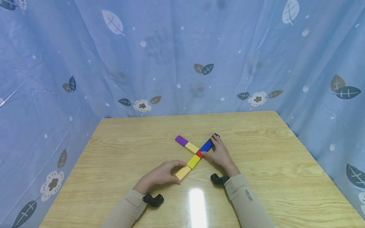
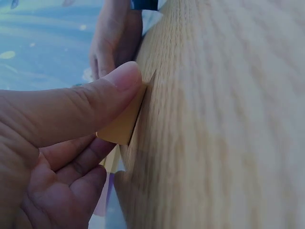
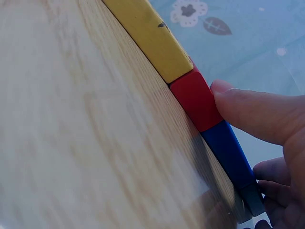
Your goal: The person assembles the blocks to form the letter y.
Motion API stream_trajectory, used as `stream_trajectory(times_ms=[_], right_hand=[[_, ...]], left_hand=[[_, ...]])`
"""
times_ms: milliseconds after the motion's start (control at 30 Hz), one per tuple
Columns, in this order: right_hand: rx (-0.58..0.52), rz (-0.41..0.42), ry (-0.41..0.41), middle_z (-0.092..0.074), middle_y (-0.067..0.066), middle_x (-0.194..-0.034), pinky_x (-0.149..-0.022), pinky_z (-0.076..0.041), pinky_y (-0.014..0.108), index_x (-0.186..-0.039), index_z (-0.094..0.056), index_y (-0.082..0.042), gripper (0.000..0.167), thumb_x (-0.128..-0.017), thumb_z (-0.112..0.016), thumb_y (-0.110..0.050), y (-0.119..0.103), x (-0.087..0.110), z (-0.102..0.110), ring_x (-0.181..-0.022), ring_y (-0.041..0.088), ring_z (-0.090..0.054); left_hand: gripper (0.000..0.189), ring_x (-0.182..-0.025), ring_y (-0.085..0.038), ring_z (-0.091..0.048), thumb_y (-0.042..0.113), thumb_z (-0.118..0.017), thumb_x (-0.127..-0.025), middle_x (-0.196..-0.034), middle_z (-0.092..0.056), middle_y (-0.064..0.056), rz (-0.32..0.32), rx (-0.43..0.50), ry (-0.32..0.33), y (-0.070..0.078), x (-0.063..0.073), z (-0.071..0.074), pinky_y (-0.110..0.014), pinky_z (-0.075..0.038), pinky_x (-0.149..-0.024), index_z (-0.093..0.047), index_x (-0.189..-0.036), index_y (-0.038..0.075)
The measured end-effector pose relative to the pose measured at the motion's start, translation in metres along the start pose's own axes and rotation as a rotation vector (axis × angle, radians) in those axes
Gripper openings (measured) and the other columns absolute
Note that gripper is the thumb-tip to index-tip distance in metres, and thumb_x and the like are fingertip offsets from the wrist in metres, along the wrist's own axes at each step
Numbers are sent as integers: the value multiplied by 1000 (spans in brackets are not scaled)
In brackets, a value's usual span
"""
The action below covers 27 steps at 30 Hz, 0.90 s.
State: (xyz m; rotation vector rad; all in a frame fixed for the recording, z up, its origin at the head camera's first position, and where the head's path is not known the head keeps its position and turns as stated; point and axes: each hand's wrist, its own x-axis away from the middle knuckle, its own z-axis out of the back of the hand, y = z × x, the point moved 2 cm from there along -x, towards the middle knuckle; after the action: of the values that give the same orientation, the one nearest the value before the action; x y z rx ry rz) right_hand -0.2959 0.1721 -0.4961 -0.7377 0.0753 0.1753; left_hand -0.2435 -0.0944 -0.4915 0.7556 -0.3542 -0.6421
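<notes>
Wooden blocks lie end to end on the table in a slanting row. At its near end my left hand [image 1: 162, 173] pinches a pale orange block [image 1: 182, 173], with the thumb against its side in the left wrist view. Beyond it come a yellow block [image 1: 194, 161], a red block [image 3: 196, 101], a blue block [image 1: 206, 145] and a black block [image 1: 217, 135]. My right hand [image 1: 220, 155] spans the far part: its thumb touches the red block, its fingers curl at the black end. A pale yellow block [image 1: 192, 147] and a purple block [image 1: 181, 140] branch off toward the far left.
The wood-grain table [image 1: 128, 142] extends on every side of the blocks. A blue leaf-patterned curtain [image 1: 176, 57] hangs behind it and along both sides. Each wrist wears a black camera mount, such as the left one [image 1: 153, 200]. Light glares on the near table surface.
</notes>
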Motion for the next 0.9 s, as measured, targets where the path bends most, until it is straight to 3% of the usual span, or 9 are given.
stream_trajectory(times_ms=[500, 900], right_hand=[[-17, 5, 6, -19, 17, -156, -115, -20, 56, -145, -30, 3, 92, -79, -74, -43, -4, 2, 1, -145, 37, -10], [-4, -2, 4, -18, 18, -156, -114, -21, 57, -146, -30, 3, 93, -79, -74, -44, -1, 2, 0, -145, 38, -10]], left_hand=[[70, -135, -20, -40, 29, -77, -78, -142, -48, 1, -47, -89, 2, 8, 0, -2, -41, -33, -112, -46, -139, 17], [69, -135, -21, -39, 28, -75, -80, -144, -47, 0, -42, -81, -6, 9, 0, -3, -41, -33, -112, -45, -140, 17]])
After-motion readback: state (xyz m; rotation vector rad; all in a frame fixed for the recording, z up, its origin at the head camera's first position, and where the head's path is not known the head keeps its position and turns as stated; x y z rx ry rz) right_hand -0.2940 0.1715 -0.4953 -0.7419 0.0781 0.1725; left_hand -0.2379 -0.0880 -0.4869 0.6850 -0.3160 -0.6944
